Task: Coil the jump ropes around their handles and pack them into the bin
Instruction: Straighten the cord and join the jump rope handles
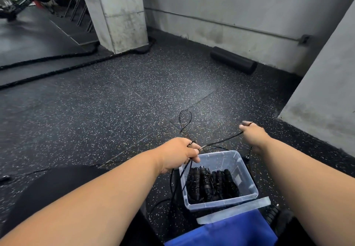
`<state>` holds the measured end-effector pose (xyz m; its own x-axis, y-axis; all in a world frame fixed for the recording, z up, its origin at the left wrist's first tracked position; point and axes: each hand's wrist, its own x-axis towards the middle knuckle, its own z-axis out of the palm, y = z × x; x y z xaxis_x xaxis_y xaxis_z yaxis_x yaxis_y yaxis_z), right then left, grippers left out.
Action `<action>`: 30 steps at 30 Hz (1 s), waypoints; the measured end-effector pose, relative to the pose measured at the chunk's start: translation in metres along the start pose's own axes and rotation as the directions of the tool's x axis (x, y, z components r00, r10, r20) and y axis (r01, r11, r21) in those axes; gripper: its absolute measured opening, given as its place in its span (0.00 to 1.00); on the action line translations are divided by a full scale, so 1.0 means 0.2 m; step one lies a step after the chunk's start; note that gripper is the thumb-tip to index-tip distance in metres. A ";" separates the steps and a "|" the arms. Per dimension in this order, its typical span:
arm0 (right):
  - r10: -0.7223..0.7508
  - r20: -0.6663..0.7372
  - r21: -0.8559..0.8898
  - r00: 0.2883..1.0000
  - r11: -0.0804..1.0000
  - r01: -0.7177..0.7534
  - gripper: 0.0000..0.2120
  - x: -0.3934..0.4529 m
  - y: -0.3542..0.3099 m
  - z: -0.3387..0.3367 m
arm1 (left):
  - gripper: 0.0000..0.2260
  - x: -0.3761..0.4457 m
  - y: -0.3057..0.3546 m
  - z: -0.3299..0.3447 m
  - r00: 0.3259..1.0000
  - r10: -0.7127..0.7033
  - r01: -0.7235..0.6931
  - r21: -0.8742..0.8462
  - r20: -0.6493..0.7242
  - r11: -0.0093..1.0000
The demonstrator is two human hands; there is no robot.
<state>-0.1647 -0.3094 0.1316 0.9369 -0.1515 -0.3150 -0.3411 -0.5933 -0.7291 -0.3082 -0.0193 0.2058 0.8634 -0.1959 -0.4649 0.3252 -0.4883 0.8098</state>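
Pulling a jump rope straight over the bin

Left hand [177, 154] and right hand [251, 133] both pinch the rope [221, 141]; keep it tight above the bin [247, 178].

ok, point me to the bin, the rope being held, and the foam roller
bin [247, 174], head view: on its clear right wall.
rope [221, 141], head view: on the taut stretch between the two hands.
foam roller [233, 60], head view: on its black side, by the wall.

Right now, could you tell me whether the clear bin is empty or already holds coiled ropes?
Partly filled: several black coiled jump ropes lie side by side on the floor of the clear bin.
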 end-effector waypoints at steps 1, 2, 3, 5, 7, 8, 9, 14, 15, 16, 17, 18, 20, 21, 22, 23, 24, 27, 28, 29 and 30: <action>0.036 0.005 0.011 0.999 0.999 -0.036 0.29 0.04 0.05 -0.01 | 0.09 0.00 -0.01 0.01 1.000 -0.003 0.003 0.030 0.005 1.000; 0.039 -0.010 0.020 0.999 0.999 -0.039 0.29 0.06 0.06 -0.01 | 0.09 0.00 -0.01 0.01 1.000 -0.003 0.003 0.050 0.000 0.999; -0.002 -0.027 0.019 1.000 1.000 0.003 0.27 0.03 0.03 -0.02 | 0.10 0.00 -0.01 0.02 1.000 -0.001 0.002 0.051 -0.011 0.999; -0.110 -0.031 -0.017 0.993 0.994 0.110 0.23 -0.10 -0.09 -0.03 | 0.10 0.00 0.01 0.00 0.998 0.007 -0.006 0.019 -0.060 1.000; -0.150 -0.007 0.020 0.989 0.988 0.151 0.20 -0.18 -0.18 -0.03 | 0.10 0.01 0.03 -0.03 0.993 0.014 -0.016 -0.017 -0.121 1.000; -0.174 0.034 0.033 0.984 0.984 0.173 0.19 -0.23 -0.22 -0.02 | 0.10 0.01 0.03 -0.05 0.989 0.014 -0.019 -0.033 -0.145 0.999; -0.221 0.084 0.034 0.972 0.975 0.218 0.19 -0.27 -0.27 -0.01 | 0.09 0.01 0.03 -0.06 0.986 0.014 -0.023 -0.052 -0.164 0.998; -0.426 0.179 0.084 0.887 0.905 0.418 0.16 -0.47 -0.49 0.03 | 0.15 0.01 0.06 -0.13 0.984 -0.015 -0.016 -0.173 -0.177 0.985; -0.443 0.196 0.122 0.875 0.896 0.426 0.16 -0.51 -0.52 0.03 | 0.17 0.02 0.06 -0.13 0.982 -0.040 0.002 -0.204 -0.183 0.979; -0.469 0.217 0.137 0.856 0.883 0.449 0.16 -0.55 -0.56 0.03 | 0.20 0.02 0.06 -0.13 0.980 -0.067 0.022 -0.231 -0.187 0.973; -0.506 0.239 0.137 0.829 0.863 0.487 0.16 -0.60 -0.60 0.03 | 0.22 0.02 0.07 -0.13 0.979 -0.096 0.045 -0.265 -0.181 0.963; -0.541 0.256 0.148 0.801 0.841 0.521 0.16 -0.65 -0.63 0.02 | 0.25 0.02 0.07 -0.12 0.979 -0.124 0.070 -0.307 -0.162 0.949; -0.598 0.305 0.200 0.741 0.801 0.564 0.17 -0.76 -0.68 0.03 | 0.30 0.02 0.08 -0.11 0.983 -0.157 0.107 -0.402 -0.091 0.909; -0.611 0.347 0.232 0.711 0.791 0.567 0.17 -0.81 -0.70 0.03 | 0.31 0.01 0.09 -0.11 0.987 -0.153 0.114 -0.445 -0.052 0.888; -0.616 0.395 0.253 0.682 0.786 0.564 0.16 -0.85 -0.71 0.05 | 0.30 0.02 0.09 -0.12 0.990 -0.140 0.111 -0.484 -0.023 0.868; -0.619 0.445 0.265 0.647 0.781 0.566 0.16 -0.89 -0.71 0.07 | 0.26 0.01 0.09 -0.12 0.993 -0.120 0.094 -0.523 -0.016 0.847; -0.627 0.490 0.281 0.605 0.771 0.572 0.16 -0.93 -0.71 0.09 | 0.20 0.01 0.09 -0.13 0.994 -0.104 0.066 -0.560 -0.036 0.826; -0.660 0.541 0.308 0.521 0.732 0.608 0.15 -0.97 -0.68 0.12 | 0.11 0.00 0.08 -0.16 0.983 -0.122 0.006 -0.633 -0.141 0.774; -0.662 0.546 0.312 0.513 0.730 0.609 0.16 -0.97 -0.66 0.12 | 0.12 0.00 0.09 -0.16 0.979 -0.116 -0.018 -0.639 -0.166 0.769; -0.652 0.544 0.319 0.528 0.743 0.589 0.19 -0.97 -0.65 0.12 | 0.13 -0.02 0.10 -0.17 0.975 -0.097 -0.050 -0.624 -0.199 0.780; -0.635 0.524 0.330 0.567 0.765 0.553 0.23 -0.96 -0.64 0.10 | 0.14 -0.03 0.11 -0.17 0.967 -0.070 -0.088 -0.581 -0.246 0.809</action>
<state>-0.3019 -0.1883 0.2724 0.7078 0.7056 -0.0339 0.2317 -0.2773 -0.9324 -0.2932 0.0008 0.2387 0.9066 0.0539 -0.4186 0.4107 0.1159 0.9044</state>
